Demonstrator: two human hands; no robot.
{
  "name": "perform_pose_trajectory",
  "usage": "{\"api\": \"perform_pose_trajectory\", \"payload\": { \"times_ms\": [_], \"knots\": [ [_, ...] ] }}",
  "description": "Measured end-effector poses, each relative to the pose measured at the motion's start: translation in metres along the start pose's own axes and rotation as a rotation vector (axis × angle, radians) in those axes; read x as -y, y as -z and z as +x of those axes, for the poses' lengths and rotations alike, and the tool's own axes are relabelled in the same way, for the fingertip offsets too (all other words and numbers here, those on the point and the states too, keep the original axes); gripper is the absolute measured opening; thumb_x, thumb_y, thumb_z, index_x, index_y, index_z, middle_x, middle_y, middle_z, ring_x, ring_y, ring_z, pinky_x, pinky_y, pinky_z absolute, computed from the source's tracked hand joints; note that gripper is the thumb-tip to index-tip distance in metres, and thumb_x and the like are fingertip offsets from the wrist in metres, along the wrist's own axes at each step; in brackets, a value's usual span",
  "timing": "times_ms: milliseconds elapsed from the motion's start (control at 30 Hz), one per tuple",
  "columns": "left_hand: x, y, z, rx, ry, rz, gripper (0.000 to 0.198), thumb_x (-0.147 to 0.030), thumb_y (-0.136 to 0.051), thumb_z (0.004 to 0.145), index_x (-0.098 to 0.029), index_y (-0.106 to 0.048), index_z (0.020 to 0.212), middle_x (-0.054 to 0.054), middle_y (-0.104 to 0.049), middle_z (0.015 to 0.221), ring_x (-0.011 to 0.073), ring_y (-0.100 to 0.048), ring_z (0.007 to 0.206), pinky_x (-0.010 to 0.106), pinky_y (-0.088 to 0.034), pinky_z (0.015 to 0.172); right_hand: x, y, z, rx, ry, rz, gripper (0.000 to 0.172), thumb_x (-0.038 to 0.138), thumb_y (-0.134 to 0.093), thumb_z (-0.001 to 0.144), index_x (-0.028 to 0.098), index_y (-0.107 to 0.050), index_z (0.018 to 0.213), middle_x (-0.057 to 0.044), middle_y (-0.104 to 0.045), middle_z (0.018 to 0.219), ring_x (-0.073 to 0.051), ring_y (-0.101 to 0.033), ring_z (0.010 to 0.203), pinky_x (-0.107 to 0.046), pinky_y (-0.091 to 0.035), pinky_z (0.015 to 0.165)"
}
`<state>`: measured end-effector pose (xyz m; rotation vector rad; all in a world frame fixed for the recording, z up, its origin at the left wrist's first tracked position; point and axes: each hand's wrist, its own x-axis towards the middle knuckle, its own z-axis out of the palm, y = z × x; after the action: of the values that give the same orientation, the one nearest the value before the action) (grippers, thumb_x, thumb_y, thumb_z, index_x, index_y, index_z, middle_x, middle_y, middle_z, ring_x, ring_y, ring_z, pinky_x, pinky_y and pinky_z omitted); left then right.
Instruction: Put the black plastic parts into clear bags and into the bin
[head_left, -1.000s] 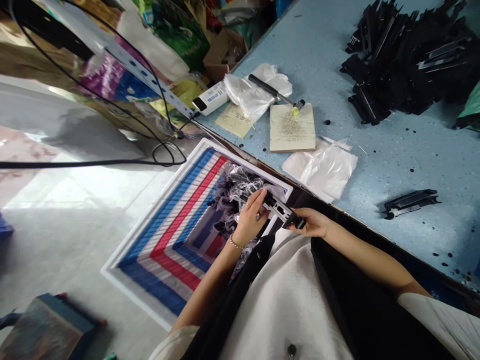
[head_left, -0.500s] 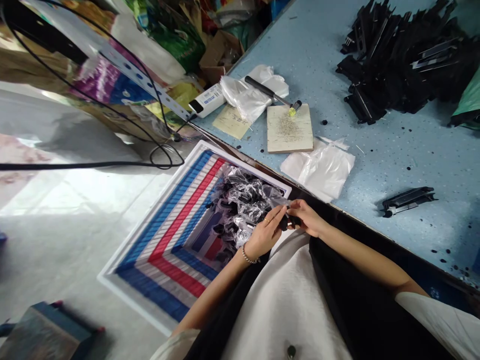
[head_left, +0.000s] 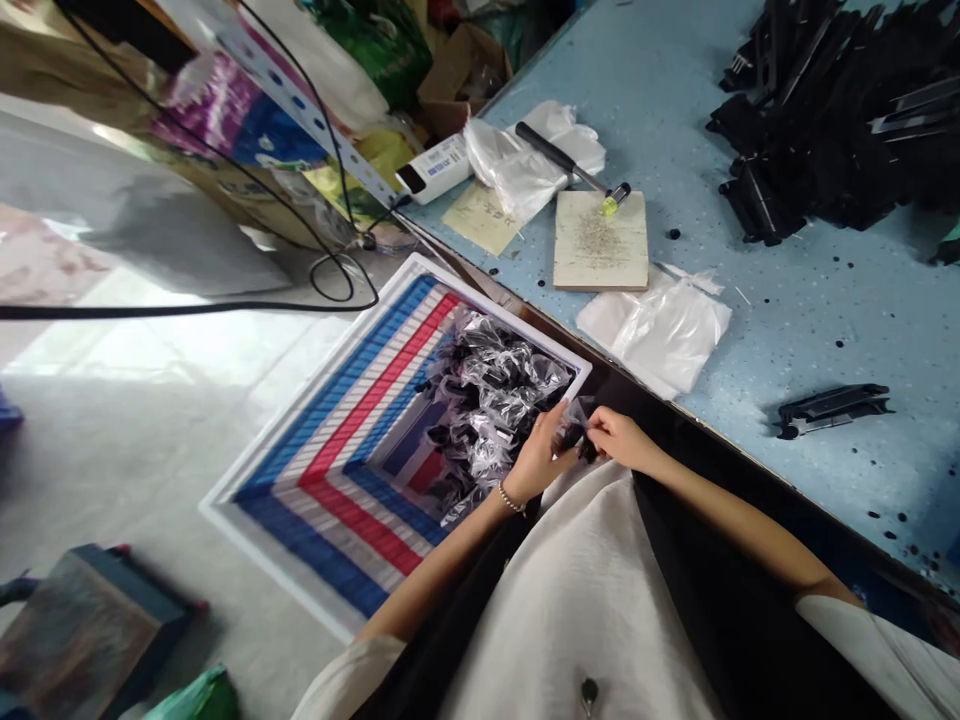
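My left hand (head_left: 534,458), with a beaded bracelet on its wrist, and my right hand (head_left: 619,440) meet in front of my body. Both pinch a small black plastic part in a clear plastic bag (head_left: 576,425); the fingers hide most of it. Just beyond my left hand, a woven red, white and blue striped bag (head_left: 352,470) lies open, holding many black parts wrapped in clear plastic (head_left: 499,390). Its white rim (head_left: 495,305) runs close to my hands.
A blue speckled workbench (head_left: 750,300) holds a heap of black plastic parts (head_left: 832,120), a separate black part (head_left: 831,408), a plastic sheet (head_left: 652,335), a wooden board (head_left: 600,240) and a screwdriver (head_left: 559,157). A black cable (head_left: 187,310) crosses the floor at left.
My hands have come closer together over the bag's near corner. The black part is now mostly hidden in the clear plastic. The view has shifted slightly.
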<state>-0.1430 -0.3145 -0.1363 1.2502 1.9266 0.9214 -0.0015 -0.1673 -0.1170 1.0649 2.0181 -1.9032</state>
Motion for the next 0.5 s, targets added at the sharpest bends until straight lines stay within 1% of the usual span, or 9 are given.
{"api": "perform_pose_trajectory", "payload": {
  "times_ms": [33, 100, 167, 200, 267, 333, 400, 433, 500],
  "knots": [
    [-0.001, 0.001, 0.002, 0.057, -0.018, 0.01, 0.071, -0.013, -0.066, 0.078, -0.021, -0.048, 0.145, 0.013, -0.055, 0.127, 0.0226, -0.064, 0.102, 0.041, -0.059, 0.09, 0.004, -0.003, 0.0, 0.04, 0.037, -0.053, 0.005, 0.019, -0.054, 0.088, 0.024, -0.055, 0.086, 0.006, -0.06, 0.063, -0.013, -0.06, 0.055, -0.024, -0.046, 0.058],
    [0.001, 0.002, 0.004, 0.127, -0.055, 0.019, 0.054, -0.01, -0.064, 0.075, -0.019, -0.061, 0.128, 0.014, -0.051, 0.133, 0.0228, -0.064, 0.105, 0.039, -0.06, 0.09, 0.013, -0.009, 0.002, 0.094, 0.135, -0.131, 0.007, 0.018, -0.054, 0.088, 0.023, -0.057, 0.085, 0.005, -0.062, 0.066, -0.014, -0.061, 0.062, -0.025, -0.046, 0.065],
    [0.009, 0.008, 0.005, 0.106, -0.077, -0.003, 0.033, -0.011, -0.062, 0.076, -0.018, -0.069, 0.108, 0.013, -0.055, 0.132, 0.0237, -0.062, 0.113, 0.041, -0.057, 0.097, 0.02, -0.013, 0.006, 0.124, 0.202, -0.108, 0.009, 0.018, -0.054, 0.088, 0.023, -0.061, 0.086, 0.003, -0.067, 0.074, -0.015, -0.064, 0.072, -0.027, -0.047, 0.073],
    [0.017, 0.012, 0.005, 0.079, -0.063, -0.023, 0.027, -0.011, -0.061, 0.077, -0.018, -0.07, 0.102, 0.012, -0.059, 0.129, 0.0239, -0.062, 0.116, 0.042, -0.055, 0.101, 0.023, -0.014, 0.008, 0.141, 0.212, -0.056, 0.01, 0.019, -0.053, 0.088, 0.022, -0.063, 0.088, 0.002, -0.069, 0.078, -0.015, -0.065, 0.076, -0.028, -0.048, 0.077],
    [0.04, 0.027, 0.004, 0.009, 0.082, -0.061, 0.025, -0.011, -0.061, 0.077, -0.02, -0.073, 0.097, 0.008, -0.066, 0.119, 0.0227, -0.063, 0.114, 0.042, -0.053, 0.104, 0.024, -0.015, 0.013, 0.174, 0.203, 0.068, 0.013, 0.022, -0.054, 0.088, 0.022, -0.066, 0.095, 0.0, -0.073, 0.086, -0.016, -0.067, 0.083, -0.03, -0.049, 0.082],
    [0.069, 0.046, 0.004, -0.081, 0.321, -0.066, 0.025, -0.013, -0.061, 0.077, -0.019, -0.074, 0.098, 0.007, -0.07, 0.111, 0.0205, -0.068, 0.1, 0.039, -0.058, 0.096, 0.021, -0.013, 0.017, 0.173, 0.168, 0.157, 0.015, 0.027, -0.057, 0.087, 0.022, -0.067, 0.097, -0.001, -0.074, 0.088, -0.017, -0.068, 0.084, -0.031, -0.05, 0.082],
    [0.1, 0.066, 0.007, -0.18, 0.52, -0.03, 0.026, -0.016, -0.06, 0.081, -0.016, -0.073, 0.103, 0.007, -0.071, 0.104, 0.0183, -0.068, 0.087, 0.036, -0.061, 0.083, 0.016, -0.009, 0.021, 0.134, 0.115, 0.195, 0.015, 0.029, -0.06, 0.085, 0.021, -0.068, 0.095, -0.001, -0.073, 0.084, -0.016, -0.066, 0.079, -0.03, -0.05, 0.078],
    [0.114, 0.075, 0.009, -0.222, 0.579, -0.001, 0.027, -0.018, -0.06, 0.084, -0.014, -0.071, 0.107, 0.007, -0.071, 0.101, 0.0181, -0.068, 0.085, 0.034, -0.061, 0.08, 0.013, -0.007, 0.023, 0.108, 0.09, 0.204, 0.015, 0.03, -0.061, 0.083, 0.021, -0.067, 0.093, -0.001, -0.072, 0.082, -0.016, -0.065, 0.077, -0.03, -0.05, 0.075],
    [0.139, 0.09, 0.015, -0.286, 0.664, 0.066, 0.028, -0.023, -0.062, 0.089, -0.011, -0.068, 0.114, 0.008, -0.07, 0.102, 0.0192, -0.067, 0.091, 0.034, -0.06, 0.082, 0.007, -0.002, 0.024, 0.062, 0.052, 0.209, 0.015, 0.031, -0.062, 0.081, 0.02, -0.067, 0.09, 0.0, -0.071, 0.079, -0.015, -0.064, 0.074, -0.029, -0.049, 0.072]
  ]
}}
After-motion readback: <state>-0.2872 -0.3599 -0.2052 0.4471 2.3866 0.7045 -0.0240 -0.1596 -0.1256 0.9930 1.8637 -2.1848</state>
